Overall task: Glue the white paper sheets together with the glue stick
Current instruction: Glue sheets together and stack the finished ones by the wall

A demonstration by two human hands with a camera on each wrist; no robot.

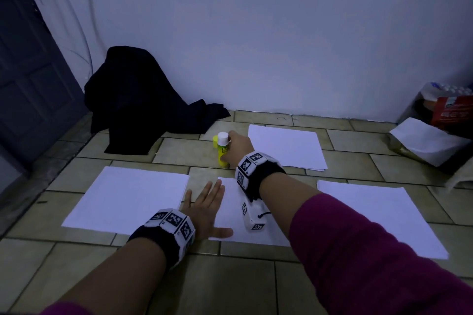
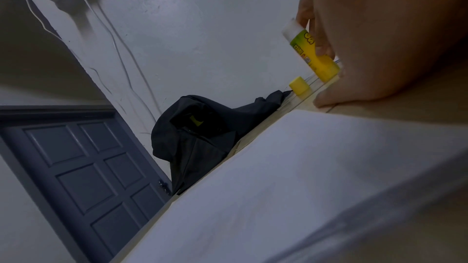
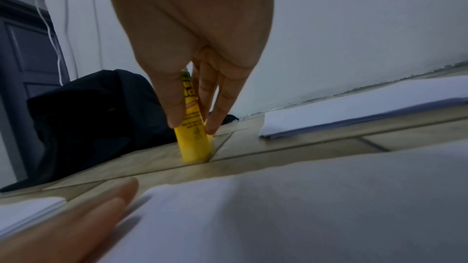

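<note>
Standing upright on the floor tiles at 12 o'clock of the middle paper sheet (image 1: 252,215), the uncapped glue stick (image 1: 222,149) is pinched by the right hand (image 1: 236,147). The sheet is pressed flat by the left hand (image 1: 204,212), fingers straight. If tipped, the stick's exposed glue could be smeared on the tiles; its yellow cap (image 2: 299,85) could be knocked away.

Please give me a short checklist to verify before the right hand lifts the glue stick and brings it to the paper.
1. Right hand grips glue stick: ok, fingers curled round the tube.
2. Cap off: ok, it lies on the floor beside the stick.
3. Glue tip exposed: ok, white tip shows.
4. Left hand flat, steadying the middle sheet: ok.
5. Stick upright on floor: ok.
6. Glue already on sheet: cannot tell.
</note>
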